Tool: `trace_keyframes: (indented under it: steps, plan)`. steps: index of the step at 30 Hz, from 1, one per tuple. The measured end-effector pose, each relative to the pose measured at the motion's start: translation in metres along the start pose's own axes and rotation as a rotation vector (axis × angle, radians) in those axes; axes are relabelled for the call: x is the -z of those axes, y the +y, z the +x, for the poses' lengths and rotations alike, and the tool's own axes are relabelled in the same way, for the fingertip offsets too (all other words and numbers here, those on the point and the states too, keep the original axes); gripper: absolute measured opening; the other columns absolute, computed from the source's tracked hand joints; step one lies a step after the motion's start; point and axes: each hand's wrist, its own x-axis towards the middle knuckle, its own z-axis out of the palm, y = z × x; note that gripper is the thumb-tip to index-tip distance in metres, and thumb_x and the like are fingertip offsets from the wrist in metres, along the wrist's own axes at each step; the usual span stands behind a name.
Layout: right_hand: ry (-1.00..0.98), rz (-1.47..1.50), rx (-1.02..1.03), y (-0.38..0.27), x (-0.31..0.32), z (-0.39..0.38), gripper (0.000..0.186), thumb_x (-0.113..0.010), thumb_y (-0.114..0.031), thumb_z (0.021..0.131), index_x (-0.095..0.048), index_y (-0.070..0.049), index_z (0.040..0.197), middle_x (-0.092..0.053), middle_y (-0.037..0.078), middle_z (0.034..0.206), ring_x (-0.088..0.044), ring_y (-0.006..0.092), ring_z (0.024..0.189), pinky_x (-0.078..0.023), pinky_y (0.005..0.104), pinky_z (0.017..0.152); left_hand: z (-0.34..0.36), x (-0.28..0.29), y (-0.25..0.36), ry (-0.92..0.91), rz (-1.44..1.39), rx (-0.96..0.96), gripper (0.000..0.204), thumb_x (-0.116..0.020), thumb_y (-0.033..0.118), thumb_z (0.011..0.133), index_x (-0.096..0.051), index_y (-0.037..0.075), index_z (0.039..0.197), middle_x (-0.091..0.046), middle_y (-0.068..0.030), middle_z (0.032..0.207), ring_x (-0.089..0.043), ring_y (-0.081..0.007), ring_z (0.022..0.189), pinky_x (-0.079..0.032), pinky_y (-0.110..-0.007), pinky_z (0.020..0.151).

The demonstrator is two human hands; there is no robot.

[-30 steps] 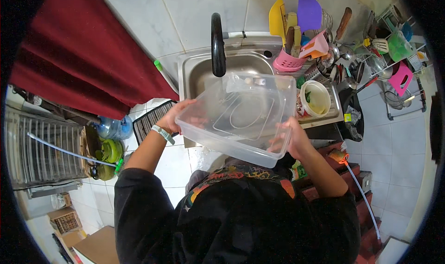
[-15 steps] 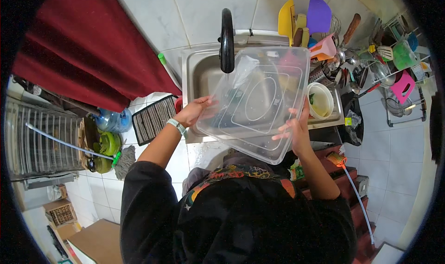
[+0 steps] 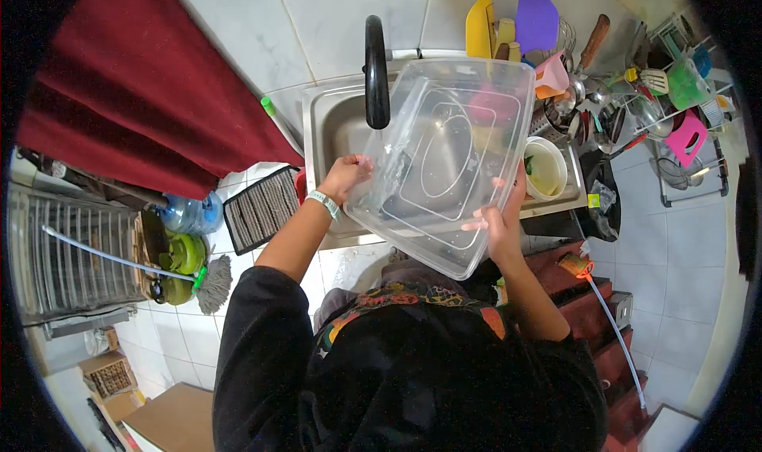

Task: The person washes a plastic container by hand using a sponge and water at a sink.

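A clear rectangular plastic lid (image 3: 448,154), marked with raised outlines and an oval, is held tilted over the steel sink (image 3: 337,134). Water drops dot its surface. My left hand (image 3: 347,178), with a pale band at the wrist, has its fingers closed at the lid's left edge. On the opposite side my right hand (image 3: 504,222) grips the right edge, thumb and fingers around it. The black faucet (image 3: 376,75) arches down beside the lid's upper left side, its spout just above it. Much of the basin shows only through the plastic.
A white tub (image 3: 546,169) with pale liquid stands right of the basin. Spatulas (image 3: 537,15), ladles and other utensils crowd the back right, beside a wire rack (image 3: 675,95). A dark red curtain (image 3: 143,87) hangs left; a striped mat (image 3: 262,206) lies below it.
The lid has turned and tilted slightly, its far edge moving up. My left hand's fingers have curled in at its left edge; my right hand keeps its grip.
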Motion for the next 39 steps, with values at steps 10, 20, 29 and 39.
trace_keyframes:
  steps: [10,20,29,39]
  plan:
    - [0.030,0.018,0.057,-0.003,0.008,0.001,0.089,-0.040,0.003,0.065,0.001,-0.016,0.141,-0.023,0.021,0.128,-0.036,0.0306,0.113,-0.056,0.0282,0.063,0.007,-0.007,-0.010,-0.154,0.118,0.069,0.008,-0.059,0.003,0.080,-0.056,0.009,0.084,-0.054,0.0041,0.077,-0.051,-0.0091,0.071,-0.041,-0.025,0.065]
    - [0.046,0.029,0.003,-0.003,0.004,-0.001,0.086,-0.039,0.004,0.067,0.001,-0.015,0.141,-0.021,0.020,0.129,-0.036,0.0288,0.112,-0.055,0.0278,0.065,-0.016,-0.005,0.020,-0.177,-0.069,0.143,0.026,-0.043,0.016,0.092,-0.055,0.001,0.109,-0.060,-0.0070,0.106,-0.057,-0.0178,0.096,-0.044,-0.032,0.085]
    - [0.093,0.117,-0.012,0.001,-0.018,-0.004,0.079,-0.043,0.002,0.073,0.000,-0.008,0.139,-0.025,0.021,0.130,-0.043,0.0274,0.108,-0.053,0.0289,0.067,-0.032,0.025,-0.003,-0.308,0.033,0.439,0.040,-0.032,0.025,0.095,-0.044,-0.004,0.120,-0.056,-0.0160,0.114,-0.055,-0.0272,0.103,-0.044,-0.041,0.092]
    - [0.228,-0.319,0.306,0.016,-0.032,-0.004,0.082,-0.062,-0.005,0.072,-0.012,0.002,0.136,-0.023,0.021,0.133,-0.027,0.0286,0.122,-0.018,0.0393,0.104,-0.013,-0.018,-0.029,-0.189,-0.137,0.214,0.032,-0.037,0.012,0.092,-0.046,-0.004,0.118,-0.056,-0.0136,0.112,-0.056,-0.0247,0.101,-0.044,-0.037,0.090]
